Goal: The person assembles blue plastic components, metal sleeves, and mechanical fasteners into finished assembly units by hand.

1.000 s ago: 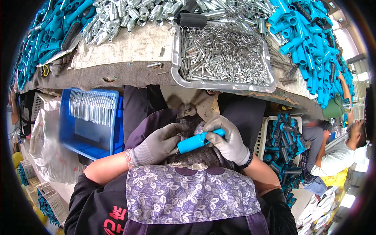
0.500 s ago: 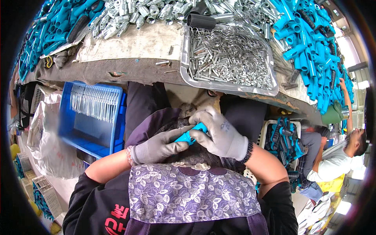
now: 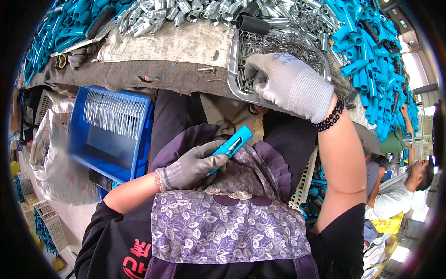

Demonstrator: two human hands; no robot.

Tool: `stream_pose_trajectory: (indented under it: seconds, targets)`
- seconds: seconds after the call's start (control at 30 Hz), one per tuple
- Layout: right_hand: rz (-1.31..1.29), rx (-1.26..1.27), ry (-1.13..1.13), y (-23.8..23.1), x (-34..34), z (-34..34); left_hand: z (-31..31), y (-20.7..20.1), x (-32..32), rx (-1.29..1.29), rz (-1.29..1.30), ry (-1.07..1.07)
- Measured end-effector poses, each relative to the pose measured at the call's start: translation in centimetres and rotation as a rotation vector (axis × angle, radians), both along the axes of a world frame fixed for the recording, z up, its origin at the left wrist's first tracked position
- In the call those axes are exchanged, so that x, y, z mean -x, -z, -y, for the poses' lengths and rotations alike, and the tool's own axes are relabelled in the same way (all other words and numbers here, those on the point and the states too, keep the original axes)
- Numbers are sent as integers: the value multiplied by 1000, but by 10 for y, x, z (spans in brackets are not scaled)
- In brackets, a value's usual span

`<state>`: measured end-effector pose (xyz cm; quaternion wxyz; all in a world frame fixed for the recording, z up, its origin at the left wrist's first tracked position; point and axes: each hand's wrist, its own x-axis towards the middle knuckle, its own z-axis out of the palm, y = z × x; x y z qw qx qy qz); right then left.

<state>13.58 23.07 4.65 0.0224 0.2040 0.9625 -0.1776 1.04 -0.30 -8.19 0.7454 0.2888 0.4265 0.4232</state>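
My left hand (image 3: pixel 193 165), in a grey work glove, is closed around a teal plastic tubular part (image 3: pixel 238 140) with an open slot along its side. The part is held over my lap, tilted up to the right. My right hand (image 3: pixel 290 83), gloved too, reaches over the near rim of a clear plastic tray (image 3: pixel 233 69). Its fingers are curled down among small metal pins (image 3: pixel 246 83), and whatever is between the fingertips is hidden. Thin wire springs and rings (image 3: pixel 274 44) fill the far part of the tray.
Silvery metal sleeves (image 3: pixel 186 10) and a black tube (image 3: pixel 253 24) lie behind the tray. Teal parts are heaped at the far left (image 3: pixel 69 25) and right (image 3: pixel 362 69). A blue bin (image 3: pixel 104 160) holding metal strips stands left of my knees. A co-worker (image 3: pixel 395 190) sits at right.
My right hand has let go of the teal part and moved up and right into the tray. The left hand keeps the part, whose slot now shows. The view has shifted slightly.
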Motion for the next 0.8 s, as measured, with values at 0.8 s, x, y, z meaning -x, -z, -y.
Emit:
stream_pose_trajectory:
  seconds: [0.8]
  targets:
    - [-516, 109, 115, 94, -51, 109, 6, 6, 1, 112, 178, -111]
